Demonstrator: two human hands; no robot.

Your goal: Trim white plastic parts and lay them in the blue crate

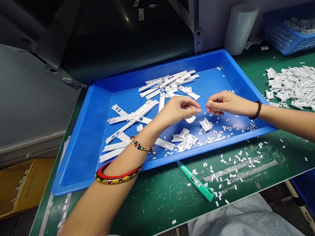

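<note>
My left hand (183, 107) hovers above the blue tray (239, 76), its fingers curled and the thumb close to the index finger. A white plastic piece (190, 119) shows just under that thumb; whether the hand grips it I cannot tell. Close by on the right, the fingers of my right hand (223, 103) are pinched together, with a tiny white spot at the tips too small to name. Below the hands lie white plastic clips (187, 139), another single clip (205, 125) and scattered small white bits. Long white plastic strips (135, 116) cross each other left of my hands.
A green box cutter (196, 181) lies on the green table (154, 200) before the tray. Right of it is a heap of white clips (305, 87). Behind stand a plastic-wrap roll (240, 30) and a blue basket (292, 42). A dark conveyor belt (128, 43) ends above the tray.
</note>
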